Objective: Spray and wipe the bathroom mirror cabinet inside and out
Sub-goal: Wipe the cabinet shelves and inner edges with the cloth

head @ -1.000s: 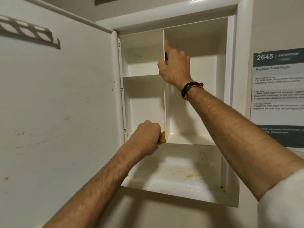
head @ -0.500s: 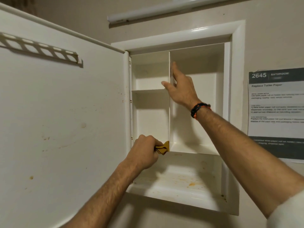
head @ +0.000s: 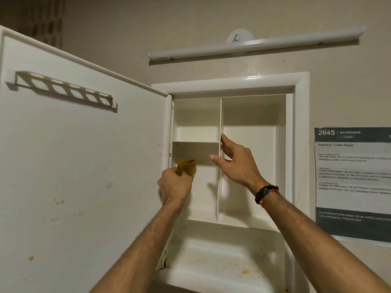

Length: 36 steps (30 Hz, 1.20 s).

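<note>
1. We look up at a white mirror cabinet (head: 230, 85) recessed in a beige wall, with its door (head: 84, 166) swung open to the left, so we see the door's inner face.
2. The inside of the door carries a slotted white rack (head: 63, 88) near its top and scattered brown spots lower down.
3. A thin vertical divider (head: 219, 187) splits the upper cabinet into two compartments; the left one has a small shelf (head: 195, 142) across it.
4. Our left hand (head: 174, 187) is closed in a fist around a folded yellow cloth (head: 187, 168), which sticks up out of the fist in front of the left compartment, just below the small shelf. We cannot tell whether the cloth touches the back wall.
5. Our right hand (head: 237, 163) is open, with the fingers spread loosely and holding nothing. The thumb reaches across the front of the divider into the left side, while the fingertips rest at or near the divider's front edge.
6. A black and orange bracelet (head: 267, 193) circles the right wrist.
7. The bottom tray (head: 211, 271) of the cabinet shows orange-brown stains.
8. A long white light fixture (head: 254, 46) is mounted above the cabinet.
9. A printed notice (head: 353, 182) reading "2645 BATHROOM" hangs on the wall to the right.
</note>
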Each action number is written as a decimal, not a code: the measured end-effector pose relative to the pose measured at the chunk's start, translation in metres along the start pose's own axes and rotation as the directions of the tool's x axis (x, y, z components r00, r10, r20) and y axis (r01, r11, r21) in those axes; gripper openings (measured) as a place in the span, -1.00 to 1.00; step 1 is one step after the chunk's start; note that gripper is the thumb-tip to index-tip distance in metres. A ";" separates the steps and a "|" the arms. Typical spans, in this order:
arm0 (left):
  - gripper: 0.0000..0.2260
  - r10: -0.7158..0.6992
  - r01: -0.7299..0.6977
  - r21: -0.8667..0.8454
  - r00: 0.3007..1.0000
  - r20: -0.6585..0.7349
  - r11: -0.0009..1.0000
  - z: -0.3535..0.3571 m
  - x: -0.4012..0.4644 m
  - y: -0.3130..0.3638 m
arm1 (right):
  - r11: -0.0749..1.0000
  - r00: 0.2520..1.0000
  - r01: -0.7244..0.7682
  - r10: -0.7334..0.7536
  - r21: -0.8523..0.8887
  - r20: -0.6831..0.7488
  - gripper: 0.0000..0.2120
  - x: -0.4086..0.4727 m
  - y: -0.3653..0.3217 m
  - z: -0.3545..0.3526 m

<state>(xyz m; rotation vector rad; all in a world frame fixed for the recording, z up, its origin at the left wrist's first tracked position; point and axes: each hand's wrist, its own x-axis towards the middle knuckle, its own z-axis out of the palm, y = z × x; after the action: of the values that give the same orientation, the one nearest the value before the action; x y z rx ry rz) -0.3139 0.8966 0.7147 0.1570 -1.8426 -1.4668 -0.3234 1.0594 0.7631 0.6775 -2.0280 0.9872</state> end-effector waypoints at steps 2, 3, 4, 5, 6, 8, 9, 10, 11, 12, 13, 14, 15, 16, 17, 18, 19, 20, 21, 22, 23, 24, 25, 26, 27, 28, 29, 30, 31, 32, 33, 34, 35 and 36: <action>-0.86 -0.014 0.014 -0.007 0.998 -0.065 1.000 0.011 0.005 0.006 | 1.000 1.000 0.004 -0.004 -0.024 0.024 -0.23 -0.001 0.002 -0.001; -0.83 0.017 -0.016 0.005 0.995 -0.093 1.000 0.018 0.006 0.009 | 1.000 0.999 0.007 -0.006 -0.030 0.035 -0.22 -0.001 0.004 -0.002; -0.79 0.073 -0.071 0.021 0.991 -0.110 0.997 0.023 0.006 0.010 | 1.000 0.999 0.008 -0.006 -0.029 0.047 -0.21 -0.002 0.005 -0.002; -0.74 0.153 -0.150 0.038 0.983 -0.104 0.988 0.028 0.006 0.011 | 1.000 0.998 0.008 -0.006 -0.030 0.057 -0.21 -0.003 0.006 -0.003; -0.69 0.248 -0.243 0.070 0.966 -0.066 0.967 0.034 0.005 0.010 | 1.000 0.998 0.006 -0.004 -0.029 0.066 -0.20 -0.004 0.007 -0.004; -0.66 0.420 -0.427 0.171 0.904 0.077 0.888 0.044 0.000 0.004 | 0.999 0.998 0.006 -0.004 -0.032 0.069 -0.20 -0.004 0.008 -0.004; -0.66 0.471 -0.496 0.228 0.868 0.159 0.838 0.048 -0.003 -0.001 | 0.999 0.998 0.011 -0.009 -0.030 0.067 -0.20 -0.004 0.009 -0.004; -0.66 0.500 -0.549 0.284 0.835 0.232 0.786 0.051 -0.005 -0.006 | 1.000 0.998 0.013 -0.011 -0.026 0.065 -0.20 -0.005 0.010 -0.003; -0.66 0.513 -0.589 0.334 0.807 0.293 0.736 0.053 -0.007 -0.011 | 1.000 0.998 0.013 -0.011 -0.022 0.065 -0.21 -0.005 0.011 -0.003; -0.66 0.516 -0.615 0.368 0.787 0.339 0.697 0.053 -0.009 -0.015 | 1.000 0.998 0.009 -0.008 -0.021 0.068 -0.21 -0.005 0.011 -0.002; -0.67 0.515 -0.635 0.381 0.770 0.377 0.672 0.052 -0.011 -0.019 | 1.000 0.998 0.005 -0.003 -0.022 0.070 -0.21 -0.006 0.013 -0.002; -0.68 0.514 -0.655 0.383 0.752 0.413 0.651 0.049 -0.012 -0.023 | 1.000 0.997 0.003 -0.001 -0.024 0.072 -0.22 -0.005 0.013 -0.002; -0.69 0.510 -0.677 0.383 0.730 0.454 0.628 0.045 -0.012 -0.027 | 1.000 0.997 0.001 0.001 -0.026 0.072 -0.23 -0.006 0.014 -0.002; -0.69 0.503 -0.701 0.384 0.706 0.499 0.601 0.040 -0.013 -0.031 | 1.000 0.998 0.000 0.002 -0.026 0.069 -0.24 -0.006 0.014 -0.001; -0.68 0.484 -0.720 0.389 0.682 0.548 0.575 0.035 -0.013 -0.035 | 1.000 0.998 -0.003 0.005 -0.023 0.066 -0.24 -0.007 0.014 -0.001; -0.68 0.454 -0.735 0.396 0.661 0.597 0.551 0.030 -0.013 -0.039 | 1.000 0.998 -0.010 0.011 -0.015 0.062 -0.24 -0.008 0.013 0.000; -0.69 0.421 -0.745 0.401 0.645 0.638 0.533 0.026 -0.013 -0.042 | 1.000 0.998 -0.015 0.015 -0.007 0.058 -0.24 -0.008 0.012 0.000; -0.70 0.385 -0.747 0.407 0.635 0.670 0.525 0.022 -0.014 -0.045 | 1.000 0.998 -0.022 0.021 0.002 0.054 -0.24 -0.009 0.011 0.001; -0.69 0.351 -0.742 0.411 0.633 0.690 0.530 0.020 -0.015 -0.046 | 1.000 0.998 -0.027 0.026 0.010 0.050 -0.24 -0.009 0.010 0.002; -0.67 0.325 -0.733 0.415 0.635 0.700 0.539 0.018 -0.016 -0.047 | 0.999 0.998 -0.031 0.030 0.018 0.049 -0.24 -0.009 0.009 0.002; -0.64 0.307 -0.724 0.417 0.639 0.705 0.549 0.016 -0.017 -0.047 | 0.999 0.998 -0.038 0.037 0.027 0.047 -0.24 -0.010 0.007 0.001; -0.62 0.299 -0.716 0.414 0.642 0.706 0.562 0.013 -0.017 -0.045 | 0.999 0.998 -0.042 0.040 0.031 0.043 -0.25 -0.011 0.005 0.000; -0.60 0.291 -0.706 0.403 0.644 0.708 0.582 0.011 -0.017 -0.044 | 0.998 0.998 -0.047 0.045 0.035 0.037 -0.25 -0.013 0.003 0.000; -0.60 0.284 -0.689 0.379 0.644 0.710 0.618 0.007 -0.016 -0.041 | 0.998 0.998 -0.050 0.049 0.037 0.026 -0.26 -0.015 0.002 -0.001; -0.61 0.281 -0.668 0.343 0.644 0.712 0.661 0.003 -0.016 -0.039 | 0.998 0.998 -0.056 0.056 0.032 0.007 -0.28 -0.018 0.001 -0.001; -0.63 0.285 -0.644 0.305 0.646 0.708 0.701 -0.001 -0.016 -0.036 | 0.998 0.997 -0.066 0.066 0.013 -0.025 -0.30 -0.022 0.000 -0.001; -0.65 0.293 -0.620 0.275 0.655 0.697 0.735 -0.007 -0.015 -0.033 | 0.997 0.995 -0.077 0.075 -0.017 -0.071 -0.32 -0.028 0.000 0.000; -0.65 0.293 -0.590 0.251 0.671 0.681 0.768 -0.014 -0.015 -0.031 | 0.995 0.989 -0.087 0.081 -0.040 -0.121 -0.35 -0.034 0.000 0.000; -0.67 0.287 -0.552 0.228 0.691 0.664 0.802 -0.021 -0.016 -0.031 | 0.995 0.983 -0.092 0.084 -0.045 -0.163 -0.39 -0.042 0.000 -0.001; -0.69 0.276 -0.507 0.202 0.713 0.645 0.838 -0.027 -0.017 -0.030 | 0.995 0.978 -0.094 0.085 -0.036 -0.192 -0.44 -0.051 0.000 -0.001; -0.74 0.255 -0.446 0.168 0.738 0.624 0.879 -0.034 -0.018 -0.031 | 0.995 0.975 -0.096 0.089 -0.022 -0.206 -0.50 -0.060 0.000 -0.001; -0.80 0.223 -0.362 0.114 0.762 0.608 0.925 -0.039 -0.019 -0.031 | 0.995 0.974 -0.098 0.094 -0.008 -0.207 -0.56 -0.070 -0.001 -0.001; -0.84 0.176 -0.251 0.040 0.775 0.606 0.967 -0.045 -0.022 -0.032 | 0.994 0.975 -0.106 0.106 0.007 -0.197 -0.61 -0.079 0.000 0.000; -0.86 0.125 -0.127 -0.042 0.772 0.624 0.991 -0.049 -0.025 -0.032 | 0.993 0.976 -0.118 0.120 0.022 -0.179 -0.65 -0.088 -0.001 0.001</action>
<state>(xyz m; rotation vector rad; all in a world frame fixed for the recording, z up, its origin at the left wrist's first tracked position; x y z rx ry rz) -0.2768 0.8608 0.6766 -0.5158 -2.3179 -1.5298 -0.2737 1.0693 0.6909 0.4584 -1.9222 1.0898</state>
